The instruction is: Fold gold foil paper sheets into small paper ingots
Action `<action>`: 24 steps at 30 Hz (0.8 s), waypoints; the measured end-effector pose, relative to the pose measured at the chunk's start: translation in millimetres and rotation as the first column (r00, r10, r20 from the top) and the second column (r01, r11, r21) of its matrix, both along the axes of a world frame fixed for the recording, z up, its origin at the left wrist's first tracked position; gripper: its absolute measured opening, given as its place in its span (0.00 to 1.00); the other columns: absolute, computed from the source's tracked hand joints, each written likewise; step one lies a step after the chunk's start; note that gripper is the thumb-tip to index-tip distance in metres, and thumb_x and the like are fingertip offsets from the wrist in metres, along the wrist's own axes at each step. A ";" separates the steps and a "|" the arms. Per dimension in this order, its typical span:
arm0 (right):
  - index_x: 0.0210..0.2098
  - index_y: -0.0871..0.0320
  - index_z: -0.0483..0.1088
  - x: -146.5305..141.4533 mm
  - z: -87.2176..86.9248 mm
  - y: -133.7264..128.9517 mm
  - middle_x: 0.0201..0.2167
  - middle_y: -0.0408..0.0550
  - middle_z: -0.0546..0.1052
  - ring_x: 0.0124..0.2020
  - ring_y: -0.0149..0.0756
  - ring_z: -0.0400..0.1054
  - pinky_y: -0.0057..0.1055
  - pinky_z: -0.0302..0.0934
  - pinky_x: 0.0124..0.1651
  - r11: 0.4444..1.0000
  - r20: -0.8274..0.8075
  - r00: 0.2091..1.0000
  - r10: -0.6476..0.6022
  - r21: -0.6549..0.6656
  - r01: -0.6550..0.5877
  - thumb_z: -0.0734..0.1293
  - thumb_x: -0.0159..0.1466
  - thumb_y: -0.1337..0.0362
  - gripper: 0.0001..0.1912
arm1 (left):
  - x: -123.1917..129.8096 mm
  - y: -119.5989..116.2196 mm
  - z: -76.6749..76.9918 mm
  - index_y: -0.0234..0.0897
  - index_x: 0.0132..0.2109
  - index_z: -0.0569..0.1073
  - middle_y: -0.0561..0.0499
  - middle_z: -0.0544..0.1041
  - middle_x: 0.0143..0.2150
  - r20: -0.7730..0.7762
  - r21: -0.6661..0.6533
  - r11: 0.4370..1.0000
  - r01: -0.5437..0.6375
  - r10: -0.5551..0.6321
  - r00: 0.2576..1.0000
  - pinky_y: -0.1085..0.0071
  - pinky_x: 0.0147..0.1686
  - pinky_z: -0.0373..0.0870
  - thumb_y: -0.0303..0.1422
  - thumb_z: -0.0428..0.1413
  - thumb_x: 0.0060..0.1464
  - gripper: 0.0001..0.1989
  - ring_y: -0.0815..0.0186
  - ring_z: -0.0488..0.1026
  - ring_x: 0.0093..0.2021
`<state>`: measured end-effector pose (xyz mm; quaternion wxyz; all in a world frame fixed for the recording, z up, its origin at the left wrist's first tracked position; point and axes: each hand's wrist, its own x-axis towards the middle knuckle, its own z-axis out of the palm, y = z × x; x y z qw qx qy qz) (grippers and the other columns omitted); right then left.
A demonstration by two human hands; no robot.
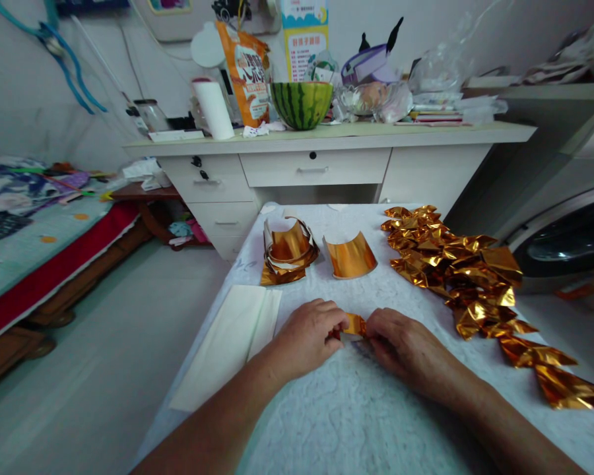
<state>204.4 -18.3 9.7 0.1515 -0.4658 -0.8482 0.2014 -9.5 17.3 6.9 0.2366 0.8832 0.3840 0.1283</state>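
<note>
A small piece of gold foil paper (pixel 354 324) is stretched between my two hands, just above the cloth-covered table (pixel 327 409). My left hand (pixel 313 333) pinches its left end, fingers curled. At the other end, my right hand (pixel 400 343) grips it with fingers closed; the fingertips are partly hidden. Beyond the hands lies a curved gold foil sheet (pixel 351 256). Left of that sits a stack of curled gold sheets (pixel 290 251). White paper sheets (pixel 228 343) lie beside my left forearm. Many folded gold foil pieces (pixel 455 264) are heaped on the right.
Behind the table stands a white desk (pixel 317 165) with drawers. It holds a halved watermelon (pixel 301 105), an orange snack bag (pixel 247 76), a paper roll (pixel 214 109) and plastic bags. A washing machine (pixel 569 231) stands at right, a bed (pixel 44 251) at left.
</note>
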 end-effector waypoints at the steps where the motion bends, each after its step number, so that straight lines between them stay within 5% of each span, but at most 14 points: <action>1: 0.32 0.58 0.66 -1.0 0.4 -0.6 0.31 0.45 0.71 0.33 0.34 0.65 0.29 0.58 0.35 1.000 0.008 1.000 -0.001 0.002 0.001 0.60 0.62 0.74 0.07 | 1.4 -0.7 -0.9 0.38 0.36 0.70 0.54 0.73 0.35 0.003 0.006 1.000 -0.003 0.003 1.000 0.70 0.38 0.60 0.24 0.57 0.52 0.05 0.65 0.68 0.38; 16: 0.39 0.57 0.74 -5.6 -5.1 -2.2 0.34 0.48 0.71 0.37 0.36 0.66 0.31 0.62 0.40 1.000 0.008 1.000 0.019 -0.013 -0.018 0.62 0.66 0.70 0.09 | 2.1 -2.5 -3.3 0.37 0.27 0.62 0.55 0.68 0.26 0.086 0.064 0.995 0.081 -0.086 0.993 0.72 0.35 0.57 0.18 0.50 0.49 0.10 0.67 0.64 0.33; 24: 0.37 0.57 0.77 -3.3 -8.5 0.1 0.34 0.49 0.74 0.36 0.35 0.68 0.30 0.63 0.38 0.999 -0.031 0.999 0.031 0.024 -0.031 0.61 0.68 0.69 0.12 | 0.8 -2.3 -6.7 0.37 0.27 0.64 0.57 0.67 0.26 0.100 -0.040 0.999 0.006 -0.002 0.995 0.73 0.31 0.53 0.20 0.52 0.49 0.09 0.70 0.63 0.29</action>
